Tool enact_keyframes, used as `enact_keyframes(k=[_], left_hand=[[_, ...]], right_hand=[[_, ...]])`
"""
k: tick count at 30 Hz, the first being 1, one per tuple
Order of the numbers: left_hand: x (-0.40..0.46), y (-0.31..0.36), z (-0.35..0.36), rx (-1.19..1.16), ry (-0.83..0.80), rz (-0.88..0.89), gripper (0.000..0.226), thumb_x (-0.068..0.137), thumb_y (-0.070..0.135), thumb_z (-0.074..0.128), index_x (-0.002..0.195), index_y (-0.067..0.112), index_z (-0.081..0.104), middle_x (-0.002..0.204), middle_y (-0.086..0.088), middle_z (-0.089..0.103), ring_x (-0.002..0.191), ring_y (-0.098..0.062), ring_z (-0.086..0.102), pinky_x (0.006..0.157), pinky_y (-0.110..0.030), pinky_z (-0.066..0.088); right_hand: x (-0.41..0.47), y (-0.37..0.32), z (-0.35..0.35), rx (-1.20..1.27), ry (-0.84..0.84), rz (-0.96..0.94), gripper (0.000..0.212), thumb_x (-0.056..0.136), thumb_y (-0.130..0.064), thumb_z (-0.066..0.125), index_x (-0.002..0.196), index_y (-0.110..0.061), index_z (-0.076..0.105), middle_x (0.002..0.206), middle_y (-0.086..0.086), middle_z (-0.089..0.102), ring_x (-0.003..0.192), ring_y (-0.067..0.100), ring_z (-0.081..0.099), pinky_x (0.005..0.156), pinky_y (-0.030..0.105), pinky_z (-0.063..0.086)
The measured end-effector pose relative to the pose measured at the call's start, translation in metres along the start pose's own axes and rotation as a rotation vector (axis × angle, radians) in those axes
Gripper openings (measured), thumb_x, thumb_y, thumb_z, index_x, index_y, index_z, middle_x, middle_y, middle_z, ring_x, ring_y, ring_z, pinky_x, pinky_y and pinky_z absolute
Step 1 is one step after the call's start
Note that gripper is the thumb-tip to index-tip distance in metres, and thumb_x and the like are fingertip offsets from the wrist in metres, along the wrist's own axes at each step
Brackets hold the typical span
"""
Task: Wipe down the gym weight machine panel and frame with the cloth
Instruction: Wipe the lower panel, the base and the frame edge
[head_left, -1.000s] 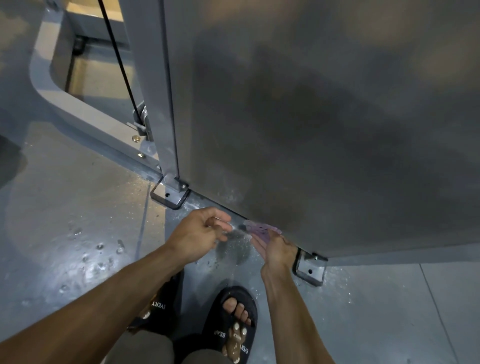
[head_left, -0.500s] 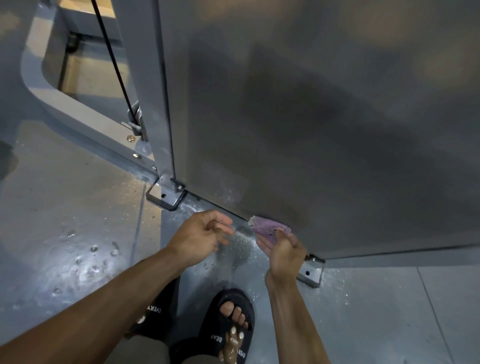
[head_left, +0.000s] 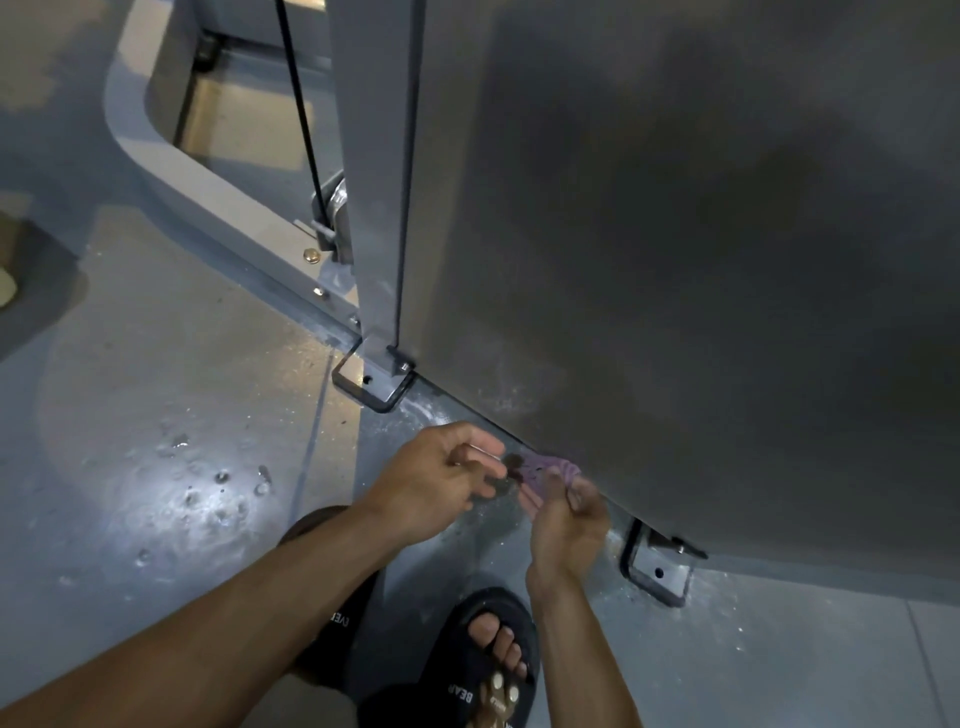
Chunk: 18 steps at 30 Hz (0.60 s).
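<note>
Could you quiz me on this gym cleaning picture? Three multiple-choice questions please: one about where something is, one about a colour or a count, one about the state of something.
1. Where is the cloth?
A. at the bottom edge of the big grey panel
B. hanging on the black cable
C. lying by the sandal

2. What colour is the cloth?
A. yellow
B. purple
C. white

3. What is the floor like to the left of the hands?
A. covered with a carpet
B. strewn with paper
C. wet, with water drops

Answers:
1 A: the right hand holds the cloth right by the panel's lower edge, near the floor.
2 B: the bunched fabric between the left hand and the right hand shows purple.
3 C: shiny drops and splashes glint on the grey floor.
</note>
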<state>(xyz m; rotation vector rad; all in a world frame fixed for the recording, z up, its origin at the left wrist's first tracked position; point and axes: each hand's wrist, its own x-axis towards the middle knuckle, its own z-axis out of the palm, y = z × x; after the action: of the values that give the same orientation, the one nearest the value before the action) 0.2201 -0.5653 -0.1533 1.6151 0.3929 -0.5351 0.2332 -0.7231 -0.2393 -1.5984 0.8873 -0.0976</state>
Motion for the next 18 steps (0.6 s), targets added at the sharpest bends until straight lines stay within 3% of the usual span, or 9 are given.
enact_keyframes(k=[2,4,7,10,12,16,18], left_hand=[[0.001,-0.005,0.0,-0.008,0.0,-0.007,0.029,0.099,0.003,0.049,0.108,0.021,0.069,0.1,0.007,0.077,0.088,-0.011,0.075,0.077,-0.026,0.057],[0.001,-0.009,-0.002,-0.018,0.008,-0.03,0.031,0.097,0.001,0.049,0.103,0.023,0.07,0.097,0.009,0.078,0.087,-0.011,0.075,0.078,-0.027,0.058],[0.002,-0.013,-0.007,-0.045,0.055,-0.045,0.034,0.096,-0.003,0.049,0.101,0.022,0.071,0.094,0.009,0.078,0.087,-0.013,0.075,0.082,-0.034,0.059],[0.004,-0.016,-0.013,-0.064,0.136,-0.017,0.034,0.095,-0.003,0.05,0.099,0.022,0.073,0.093,0.008,0.078,0.087,-0.014,0.075,0.086,-0.039,0.059],[0.006,-0.019,-0.018,-0.097,0.207,-0.021,0.033,0.094,-0.004,0.051,0.097,0.021,0.074,0.091,0.006,0.078,0.086,-0.015,0.075,0.084,-0.039,0.059],[0.006,-0.021,-0.021,-0.199,0.271,-0.051,0.028,0.095,-0.004,0.054,0.092,0.016,0.073,0.088,0.001,0.078,0.081,-0.017,0.075,0.067,-0.027,0.053],[0.006,-0.021,-0.021,-0.224,0.265,-0.048,0.029,0.096,-0.006,0.053,0.093,0.015,0.072,0.089,0.0,0.078,0.079,-0.017,0.074,0.064,-0.024,0.052]], right_hand=[[-0.009,-0.006,0.007,-0.042,0.0,-0.098,0.035,0.094,-0.008,0.069,0.065,-0.009,0.048,0.059,-0.01,0.053,0.061,0.006,0.056,0.063,0.028,0.059],[-0.014,-0.011,0.018,-0.049,0.001,-0.141,0.034,0.093,-0.011,0.07,0.067,-0.012,0.048,0.059,-0.003,0.049,0.058,0.009,0.05,0.059,0.027,0.056],[-0.026,-0.017,0.04,-0.098,-0.045,-0.212,0.033,0.094,-0.014,0.07,0.069,-0.02,0.05,0.06,-0.006,0.055,0.055,0.011,0.05,0.055,0.028,0.045],[-0.038,-0.024,0.064,-0.045,-0.144,-0.193,0.028,0.096,-0.011,0.069,0.073,-0.021,0.056,0.065,-0.01,0.066,0.056,0.001,0.059,0.056,0.017,0.047],[-0.042,-0.023,0.075,-0.014,-0.167,-0.13,0.026,0.096,-0.011,0.069,0.074,-0.019,0.058,0.066,-0.009,0.067,0.057,-0.002,0.06,0.057,0.014,0.047],[-0.037,-0.018,0.059,0.208,-0.169,0.213,0.011,0.097,-0.008,0.068,0.086,-0.01,0.069,0.087,0.007,0.076,0.078,0.017,0.074,0.078,0.029,0.062],[-0.031,-0.021,0.04,0.307,-0.176,0.315,0.009,0.099,-0.006,0.063,0.1,0.0,0.07,0.101,0.017,0.076,0.09,0.025,0.077,0.09,0.037,0.061]])
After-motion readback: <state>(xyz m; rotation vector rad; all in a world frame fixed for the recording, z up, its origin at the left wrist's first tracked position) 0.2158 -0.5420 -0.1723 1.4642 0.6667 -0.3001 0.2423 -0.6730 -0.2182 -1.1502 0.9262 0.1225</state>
